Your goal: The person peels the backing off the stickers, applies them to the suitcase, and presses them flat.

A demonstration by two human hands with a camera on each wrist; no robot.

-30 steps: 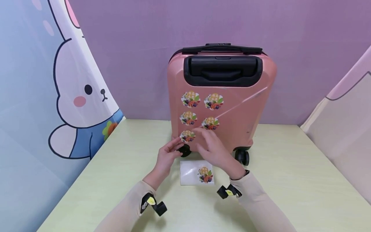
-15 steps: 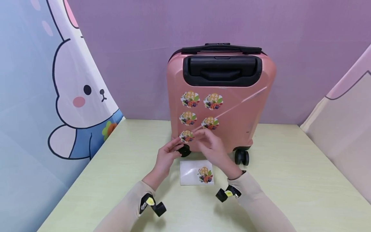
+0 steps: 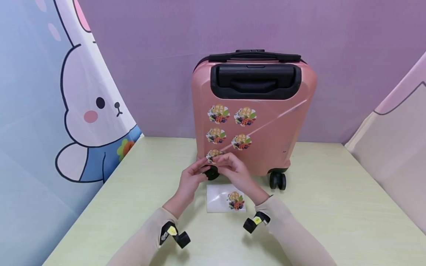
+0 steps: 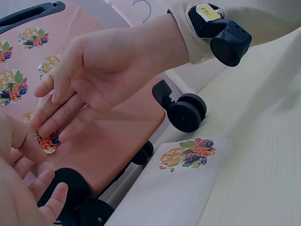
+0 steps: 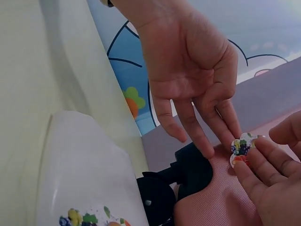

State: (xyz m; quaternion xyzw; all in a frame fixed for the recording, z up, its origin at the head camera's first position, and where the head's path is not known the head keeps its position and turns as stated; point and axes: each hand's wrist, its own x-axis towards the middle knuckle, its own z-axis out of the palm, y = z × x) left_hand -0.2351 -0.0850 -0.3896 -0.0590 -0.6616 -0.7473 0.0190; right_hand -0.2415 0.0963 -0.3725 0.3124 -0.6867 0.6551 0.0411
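Observation:
A pink suitcase [image 3: 266, 155] stands upright with several round fruit stickers on its face, in two columns. My right hand [image 3: 237, 173] has its fingertips on the lowest left sticker [image 3: 210, 157], covering its right part. In the left wrist view, the right hand's extended fingers lie across that sticker [image 4: 48, 145]. My left hand [image 3: 190, 181] is at the sticker's left side, its index fingertip at the edge by the suitcase's lower corner. In the right wrist view, the left hand's fingers [image 5: 204, 127] reach down beside the sticker [image 5: 241, 149], loosely extended.
A white backing sheet [image 3: 215, 205] with one fruit sticker [image 3: 235, 201] lies on the pale table [image 3: 316, 221] below the hands. Black wheels [image 3: 277, 180] stick out under the suitcase. A purple cloth [image 3: 149, 74] hangs behind, with a cartoon rabbit cloth [image 3: 80, 92] at the left.
My right hand has moved left and slightly down, its fingertips coming from the sticker's right edge onto its face. My left hand has stayed in place.

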